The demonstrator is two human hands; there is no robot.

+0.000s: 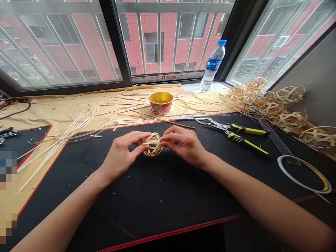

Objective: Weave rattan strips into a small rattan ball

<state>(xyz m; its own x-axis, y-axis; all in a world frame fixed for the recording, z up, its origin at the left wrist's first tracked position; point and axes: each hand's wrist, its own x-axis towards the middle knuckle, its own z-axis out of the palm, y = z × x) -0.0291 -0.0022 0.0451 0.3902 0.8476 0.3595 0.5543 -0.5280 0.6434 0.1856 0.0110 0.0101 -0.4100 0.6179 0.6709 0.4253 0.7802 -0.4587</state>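
Observation:
A small open-weave ball of pale bamboo strips [152, 144] sits between my two hands, just above the black desk mat [147, 206]. My left hand [123, 150] grips its left side, with fingertips on the strips. My right hand [181, 143] holds its right side, fingers curled over the weave. One loose strip end sticks out to the left of the ball. Part of the ball is hidden behind my fingers.
Yellow-handled shears [231, 129] lie beyond my right hand, beside a steel ruler [273, 138] and a tape roll [304, 175]. Bamboo strips [89, 115] cover a beige cloth, around a yellow cup [161, 103]. Finished woven balls [275, 105] and a water bottle [212, 66] stand by the window.

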